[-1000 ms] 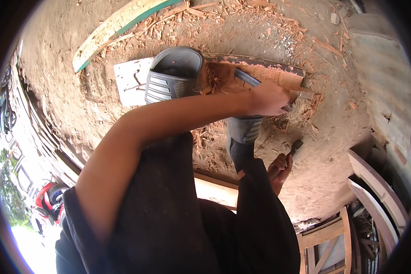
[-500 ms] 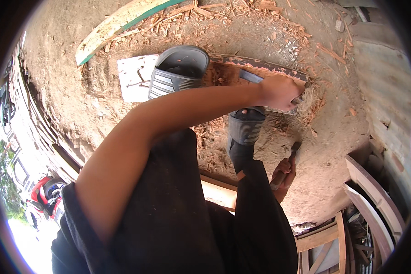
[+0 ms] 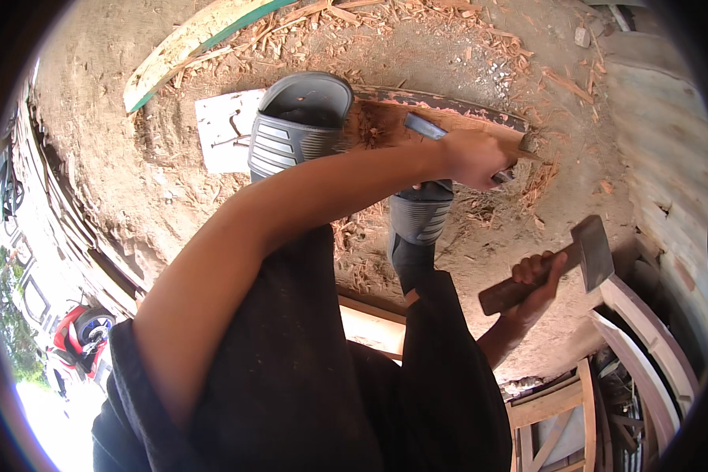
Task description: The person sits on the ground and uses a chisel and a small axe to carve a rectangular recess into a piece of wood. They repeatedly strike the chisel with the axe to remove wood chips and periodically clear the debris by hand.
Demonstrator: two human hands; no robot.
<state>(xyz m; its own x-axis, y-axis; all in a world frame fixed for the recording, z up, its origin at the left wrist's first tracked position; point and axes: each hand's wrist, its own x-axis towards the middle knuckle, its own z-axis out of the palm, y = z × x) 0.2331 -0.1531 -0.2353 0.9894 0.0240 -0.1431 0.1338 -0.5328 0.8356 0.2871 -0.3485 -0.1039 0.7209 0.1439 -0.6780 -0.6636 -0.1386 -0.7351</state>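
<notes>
My left hand (image 3: 480, 159) is wrapped round a chisel; the broad bluish steel blade (image 3: 423, 126) points left over a curved plank (image 3: 492, 116) with dark, flaking paint along its far edge. The chisel's metal-ringed end pokes out at the near right side of my fist. Lower right, my right hand (image 3: 539, 279) grips a hammer by its short brown wooden handle, and its blocky grey head (image 3: 593, 253) is up to the right, apart from the chisel. One of my grey slides (image 3: 299, 118) stands on the plank's left part, and the other (image 3: 421, 216) is close to its near edge.
A pale curved timber with a green edge (image 3: 189, 47) lies at the far left. Wood chips (image 3: 503, 47) litter the dirt floor. Curved boards (image 3: 653, 330) and a wooden frame (image 3: 551, 409) lean at the right, below corrugated sheeting (image 3: 653, 118). A red motorcycle (image 3: 79, 334) stands at far left.
My right hand has swung the hammer up and to the right, away from beside my leg. My left fist and the chisel have shifted slightly; the blade now shows more clearly.
</notes>
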